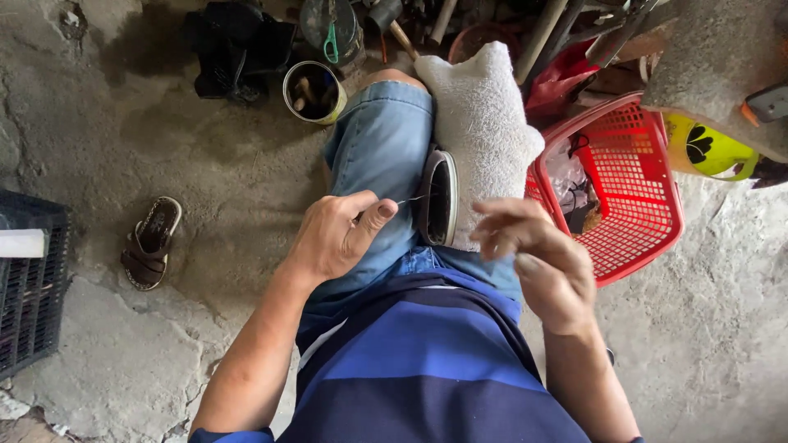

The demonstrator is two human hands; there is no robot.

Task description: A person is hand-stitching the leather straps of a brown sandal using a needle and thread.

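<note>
A white towel point(480, 131) covers the person's right knee, and a shoe point(441, 199) sits edge-on between the knees. The left hand point(338, 236) pinches a needle point(413, 198) at the shoe's rim. The right hand point(546, 262) hovers right of it, blurred, fingers loosely curled around nothing visible.

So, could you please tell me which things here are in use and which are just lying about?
In use:
left hand pinching a needle
right hand
shoe
white towel on the lap

Lying about:
sandal
red basket
tin can
black crate
yellow container
</note>
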